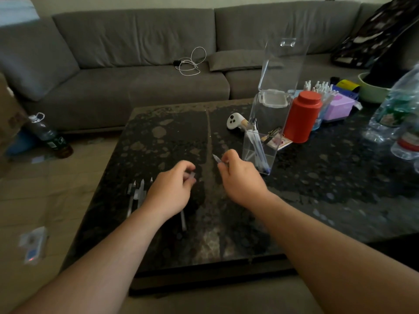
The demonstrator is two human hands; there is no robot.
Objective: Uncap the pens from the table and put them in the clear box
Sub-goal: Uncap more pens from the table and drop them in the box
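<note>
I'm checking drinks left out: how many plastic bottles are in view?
3: one bottle on the floor left of the table, a large clear bottle at the table's right edge, and a red-labelled bottle beside it. Others may be out of frame.

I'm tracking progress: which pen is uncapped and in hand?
The pen pinched in the right hand, bare tip up. The pens on the table lie untouched; others already stand in the clear box.

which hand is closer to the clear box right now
Right. The right hand, pinching an uncapped pen, sits just left of the clear box. The left hand, holding a small cap, is farther left, above the pens on the table.
</note>
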